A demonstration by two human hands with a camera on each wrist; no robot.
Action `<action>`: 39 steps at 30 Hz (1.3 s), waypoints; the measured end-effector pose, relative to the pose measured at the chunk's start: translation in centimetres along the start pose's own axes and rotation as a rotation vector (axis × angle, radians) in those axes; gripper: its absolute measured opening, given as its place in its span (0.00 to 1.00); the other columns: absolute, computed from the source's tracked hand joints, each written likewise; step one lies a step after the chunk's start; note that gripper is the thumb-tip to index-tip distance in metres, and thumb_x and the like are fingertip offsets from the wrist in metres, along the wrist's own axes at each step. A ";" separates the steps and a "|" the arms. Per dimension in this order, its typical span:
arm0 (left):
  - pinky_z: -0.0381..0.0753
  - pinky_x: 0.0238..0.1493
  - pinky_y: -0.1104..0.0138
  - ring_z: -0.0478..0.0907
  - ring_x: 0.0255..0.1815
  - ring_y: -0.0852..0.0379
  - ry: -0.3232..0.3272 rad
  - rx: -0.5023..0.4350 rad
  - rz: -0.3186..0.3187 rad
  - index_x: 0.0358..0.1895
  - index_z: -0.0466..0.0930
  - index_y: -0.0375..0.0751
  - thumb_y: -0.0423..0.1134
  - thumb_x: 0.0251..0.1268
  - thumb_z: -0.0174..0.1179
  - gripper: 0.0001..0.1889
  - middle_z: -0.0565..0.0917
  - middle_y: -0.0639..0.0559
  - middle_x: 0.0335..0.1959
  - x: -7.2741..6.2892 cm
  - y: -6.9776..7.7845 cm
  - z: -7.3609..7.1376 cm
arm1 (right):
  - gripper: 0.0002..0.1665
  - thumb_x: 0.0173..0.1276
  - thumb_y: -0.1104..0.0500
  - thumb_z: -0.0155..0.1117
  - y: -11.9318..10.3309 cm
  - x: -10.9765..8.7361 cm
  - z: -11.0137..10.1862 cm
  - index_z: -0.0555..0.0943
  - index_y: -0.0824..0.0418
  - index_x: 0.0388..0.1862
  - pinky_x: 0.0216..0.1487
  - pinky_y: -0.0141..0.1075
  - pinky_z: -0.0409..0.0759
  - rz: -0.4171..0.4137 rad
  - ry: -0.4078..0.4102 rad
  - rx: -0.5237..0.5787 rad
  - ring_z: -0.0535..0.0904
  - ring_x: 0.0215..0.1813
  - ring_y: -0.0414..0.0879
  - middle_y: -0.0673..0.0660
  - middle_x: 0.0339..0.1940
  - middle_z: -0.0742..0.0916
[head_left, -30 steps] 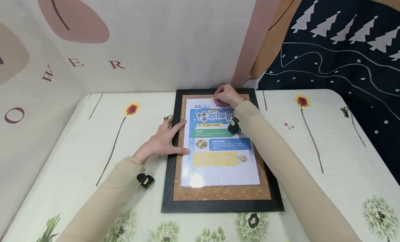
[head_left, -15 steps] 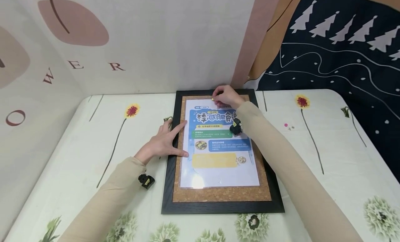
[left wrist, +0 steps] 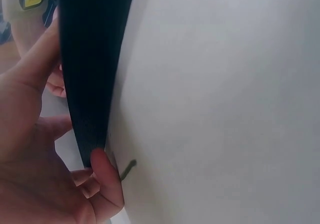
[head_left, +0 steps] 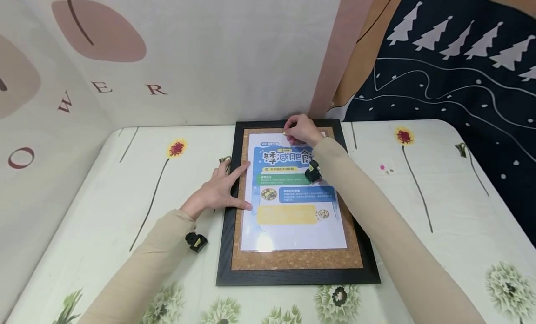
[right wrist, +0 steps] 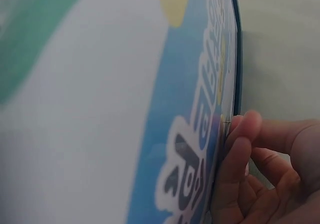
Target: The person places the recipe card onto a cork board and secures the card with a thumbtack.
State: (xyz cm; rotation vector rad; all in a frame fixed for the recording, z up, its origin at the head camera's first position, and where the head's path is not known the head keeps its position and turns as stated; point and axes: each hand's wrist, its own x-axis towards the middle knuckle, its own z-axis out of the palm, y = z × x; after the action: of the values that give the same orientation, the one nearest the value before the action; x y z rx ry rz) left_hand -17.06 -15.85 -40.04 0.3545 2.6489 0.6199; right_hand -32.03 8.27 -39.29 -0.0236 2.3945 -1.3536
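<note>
A laminated poster printed in blue, green and yellow lies on a cork board with a black frame. My left hand is spread over the frame's left side, thumb and index finger stretched onto the poster's left edge. The other fingers lie outside the frame, beside its outer edge. At the poster's top edge my right hand pinches a small push pin between thumb and index finger. Its thin metal needle shows beyond the fingertips, pointing at the poster; the fingers hide most of its head.
The board lies on a table with a white flowered cloth, its far end close to the hanging fabric backdrop. Right of the board lie several tiny pieces, one of them pink.
Both hands keep nearly the same places. The right fingers stay at the poster's top edge with the push pin, shifting only very slightly.
</note>
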 end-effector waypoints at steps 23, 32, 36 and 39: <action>0.72 0.50 0.39 0.47 0.71 0.30 -0.013 0.019 -0.003 0.78 0.45 0.51 0.62 0.44 0.74 0.60 0.36 0.29 0.74 0.3 -0.2 0.1 | 0.04 0.72 0.62 0.58 -0.2 0.1 0.2 0.76 0.61 0.43 0.31 0.32 0.75 0.018 -0.015 -0.056 0.76 0.30 0.47 0.58 0.33 0.80; 0.70 0.51 0.37 0.47 0.71 0.31 -0.003 0.008 -0.002 0.78 0.45 0.52 0.61 0.43 0.74 0.61 0.36 0.29 0.75 0.1 -0.1 0.2 | 0.10 0.72 0.59 0.60 1.2 -0.7 -2.2 0.80 0.61 0.49 0.34 0.31 0.77 -0.058 -0.099 -0.038 0.78 0.33 0.46 0.58 0.35 0.82; 0.70 0.51 0.37 0.47 0.71 0.30 -0.001 0.009 0.002 0.78 0.45 0.52 0.61 0.43 0.74 0.60 0.36 0.29 0.75 0.2 -0.1 0.1 | 0.11 0.72 0.59 0.59 1.8 -1.5 -3.5 0.81 0.62 0.49 0.34 0.32 0.77 -0.108 -0.097 -0.049 0.78 0.33 0.47 0.59 0.37 0.82; 0.71 0.51 0.37 0.47 0.71 0.30 -0.003 0.013 0.005 0.79 0.45 0.52 0.61 0.44 0.74 0.60 0.36 0.29 0.75 0.3 -0.2 0.2 | 0.12 0.73 0.59 0.58 2.0 -2.2 -4.2 0.80 0.62 0.50 0.37 0.31 0.77 -0.118 -0.089 -0.049 0.78 0.36 0.48 0.59 0.41 0.81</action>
State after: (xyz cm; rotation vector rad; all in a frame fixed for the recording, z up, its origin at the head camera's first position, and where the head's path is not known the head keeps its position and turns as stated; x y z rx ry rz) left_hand -17.25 -15.84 -40.36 0.3657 2.6513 0.6034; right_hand -31.01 13.23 -38.36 -0.2373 2.3835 -1.3156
